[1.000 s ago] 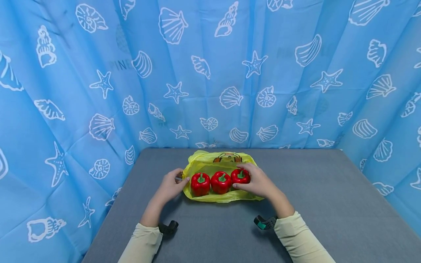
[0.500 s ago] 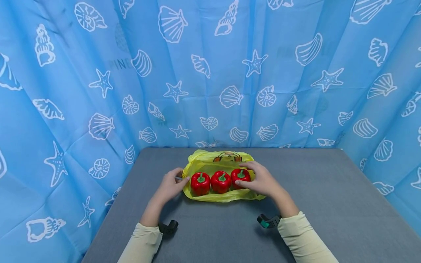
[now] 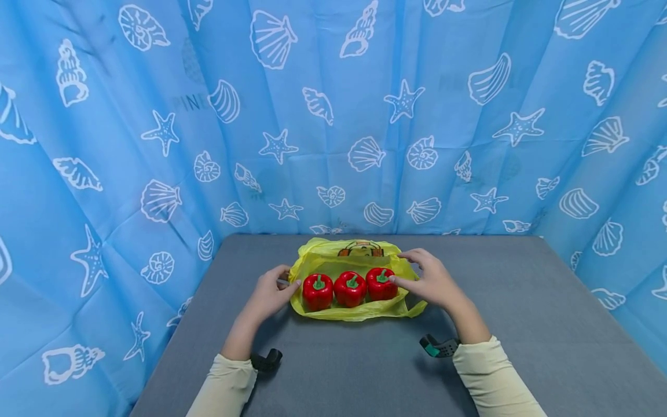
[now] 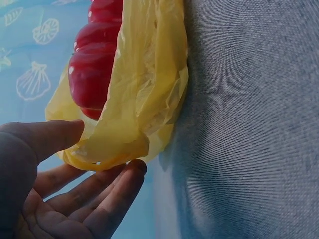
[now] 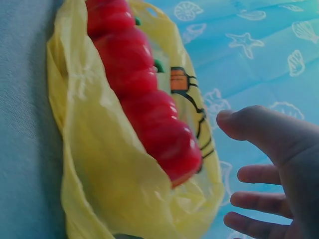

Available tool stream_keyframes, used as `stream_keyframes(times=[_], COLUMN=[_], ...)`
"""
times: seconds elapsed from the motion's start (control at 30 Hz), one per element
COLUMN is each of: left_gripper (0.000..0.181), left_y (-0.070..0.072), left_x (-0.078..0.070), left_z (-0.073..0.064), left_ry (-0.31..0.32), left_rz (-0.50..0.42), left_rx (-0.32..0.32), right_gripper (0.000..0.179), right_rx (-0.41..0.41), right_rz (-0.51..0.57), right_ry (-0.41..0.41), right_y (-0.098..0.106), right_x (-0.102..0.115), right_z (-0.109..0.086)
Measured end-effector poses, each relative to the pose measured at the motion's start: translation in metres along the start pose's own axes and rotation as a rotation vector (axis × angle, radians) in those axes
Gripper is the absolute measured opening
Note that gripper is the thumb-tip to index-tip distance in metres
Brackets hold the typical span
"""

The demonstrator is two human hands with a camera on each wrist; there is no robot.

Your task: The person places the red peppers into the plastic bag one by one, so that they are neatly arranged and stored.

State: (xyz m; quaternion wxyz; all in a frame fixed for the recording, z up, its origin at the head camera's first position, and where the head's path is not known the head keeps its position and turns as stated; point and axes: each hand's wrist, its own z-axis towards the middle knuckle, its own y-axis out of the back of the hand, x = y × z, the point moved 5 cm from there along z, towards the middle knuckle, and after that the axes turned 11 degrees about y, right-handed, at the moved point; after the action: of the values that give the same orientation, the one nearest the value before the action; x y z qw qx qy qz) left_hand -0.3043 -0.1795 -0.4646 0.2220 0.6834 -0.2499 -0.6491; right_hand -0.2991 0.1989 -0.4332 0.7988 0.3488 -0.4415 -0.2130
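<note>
Three red bell peppers stand in a row inside a yellow plastic bag point(image 3: 354, 314) whose mouth is spread wide: a left pepper point(image 3: 317, 295), a middle pepper point(image 3: 348, 294) and a right pepper point(image 3: 379, 288). Green stems point up. At the bag's left end my left hand point(image 3: 271, 294) holds the edge, thumb on one side and fingers below, as the left wrist view shows. My right hand point(image 3: 436, 282) is spread at the other end, just beside the right pepper. In the right wrist view its thumb point(image 5: 244, 122) and fingers are apart from the peppers, with nothing between them.
Grey cloth covers the table point(image 3: 333, 365). Behind it and along both sides hangs a blue curtain point(image 3: 333, 145) with white shell prints. A dark wrist device point(image 3: 267, 360) sits on the left wrist, another device point(image 3: 439, 346) on the right.
My right hand has let go of the right pepper and drawn off to the right. The bag's right end has spread slightly outward. My left hand has stayed put.
</note>
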Motion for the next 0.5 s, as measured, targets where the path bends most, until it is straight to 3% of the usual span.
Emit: stream_keyframes(times=[0.27,0.5], left_gripper=[0.037,0.049], left_y=[0.006,0.015], left_x=[-0.003,-0.012], left_z=[-0.004,-0.01], left_ry=[-0.005,-0.061], left_rz=[0.018,0.056], left_rx=[-0.037,-0.098], right_gripper=[0.051,0.045], right_rx=[-0.061,-0.092], right_rz=[-0.076,-0.118], right_ry=[-0.017,-0.038], right_y=[0.02,0.032], right_x=[-0.005,-0.012], right_z=[-0.006,-0.009])
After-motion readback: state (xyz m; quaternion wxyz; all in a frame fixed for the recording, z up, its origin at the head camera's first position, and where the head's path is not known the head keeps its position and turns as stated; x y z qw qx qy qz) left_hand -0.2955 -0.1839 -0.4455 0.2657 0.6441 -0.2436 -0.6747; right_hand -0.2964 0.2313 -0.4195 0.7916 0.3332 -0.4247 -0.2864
